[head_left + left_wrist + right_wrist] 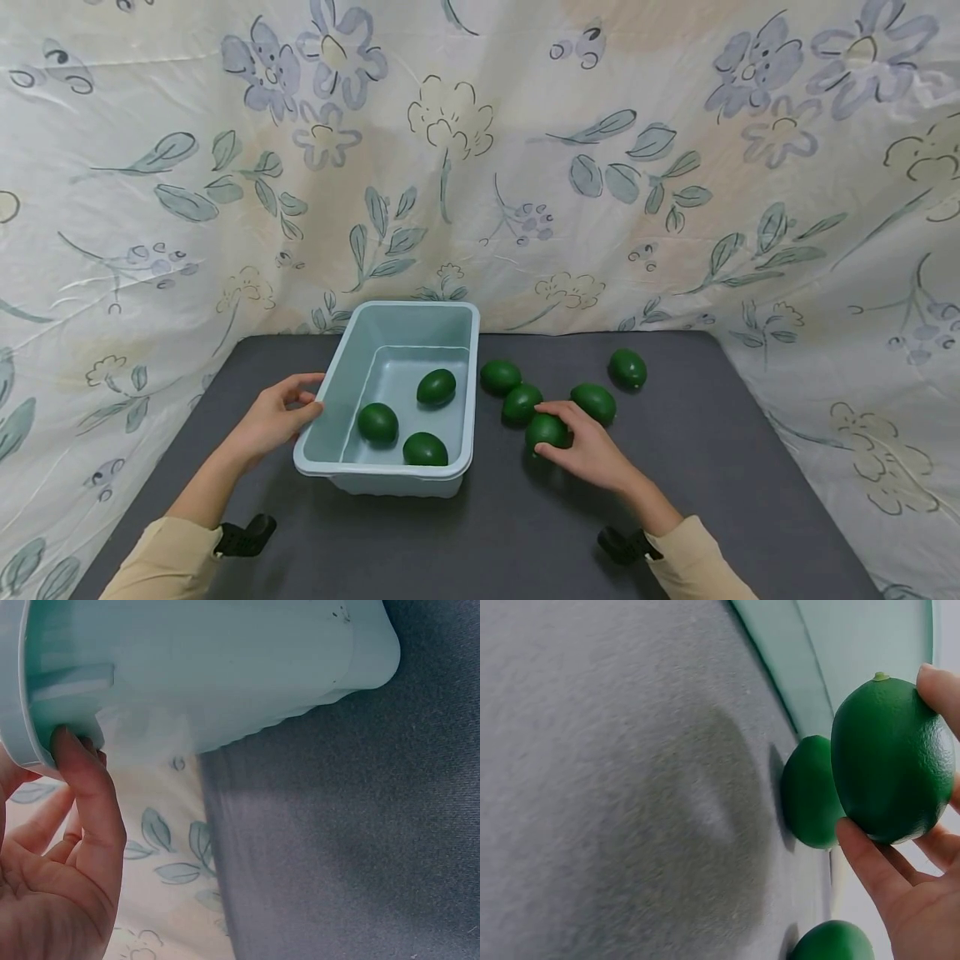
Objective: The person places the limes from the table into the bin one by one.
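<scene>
My left hand pinches the left rim of a pale blue-green plastic bin, its thumb under the lip in the left wrist view. Inside the bin lie three limes, one at the left, one at the back right and one at the front. To the right of the bin, my right hand holds another dark green lime between thumb and fingers. That lime appears raised off the table, with a shadow below. Close behind it sits a lime.
More limes lie on the dark grey table: one beside the bin's right wall, one behind my right hand and one farther back. A floral curtain hangs behind and around the table.
</scene>
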The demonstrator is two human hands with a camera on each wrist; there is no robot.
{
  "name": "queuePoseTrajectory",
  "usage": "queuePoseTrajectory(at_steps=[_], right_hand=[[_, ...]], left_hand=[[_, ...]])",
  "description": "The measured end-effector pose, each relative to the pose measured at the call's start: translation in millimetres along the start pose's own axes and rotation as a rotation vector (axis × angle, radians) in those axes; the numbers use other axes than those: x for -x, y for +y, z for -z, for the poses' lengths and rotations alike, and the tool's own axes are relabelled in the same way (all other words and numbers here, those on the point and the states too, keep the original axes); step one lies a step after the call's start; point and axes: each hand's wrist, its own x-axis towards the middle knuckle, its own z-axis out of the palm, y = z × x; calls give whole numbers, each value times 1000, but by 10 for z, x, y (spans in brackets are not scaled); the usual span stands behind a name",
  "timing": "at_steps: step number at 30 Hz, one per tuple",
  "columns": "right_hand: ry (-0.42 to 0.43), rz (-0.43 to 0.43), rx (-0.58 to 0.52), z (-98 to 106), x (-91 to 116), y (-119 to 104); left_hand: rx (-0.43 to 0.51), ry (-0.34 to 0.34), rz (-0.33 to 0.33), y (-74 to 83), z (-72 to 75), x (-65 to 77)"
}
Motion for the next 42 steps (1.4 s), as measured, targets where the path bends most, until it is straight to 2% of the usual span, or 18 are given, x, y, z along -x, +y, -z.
queuePoseTrajectory(at_steps=[12,42], right_hand=[[-19,-15,-67,28,-168,-137],[-13,10,-91,98,-602,-388]], left_hand=[[21,3,26,12,-12,-5],[13,8,26,17,-14,-2]])
